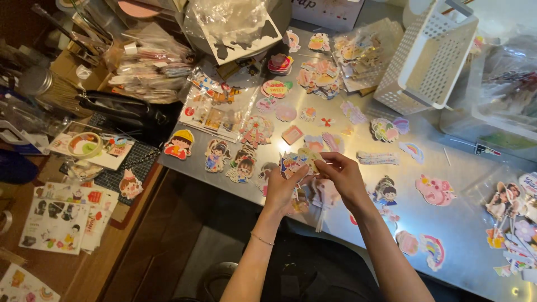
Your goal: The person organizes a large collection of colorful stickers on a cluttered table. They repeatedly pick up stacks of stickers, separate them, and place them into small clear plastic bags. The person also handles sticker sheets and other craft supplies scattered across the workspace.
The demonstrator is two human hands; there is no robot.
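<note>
The worktop (470,223) carried scattered cut-outs and a white basket (430,59). Above its near edge, the left hand (283,187) and right hand (342,174) were pinched on a small sticker stack (299,161). Step judged: sorting; next requires separating one piece cleanly.

Table (458,223): showing as pale grey metal, gleaming white at its middle
Basket (428,56): standing white with a grid of small holes, at the table's far edge
Girl sticker (179,144): wearing a yellow hat and red dress, at the table's left edge
Rainbow sticker (433,250): showing pink, blue and yellow bands, on the table's near side
Pink animal sticker (434,190): lying plain pink, just beyond the rainbow sticker
Cutting mat (131,162): showing dark with a fine pale grid, left of the table
</note>
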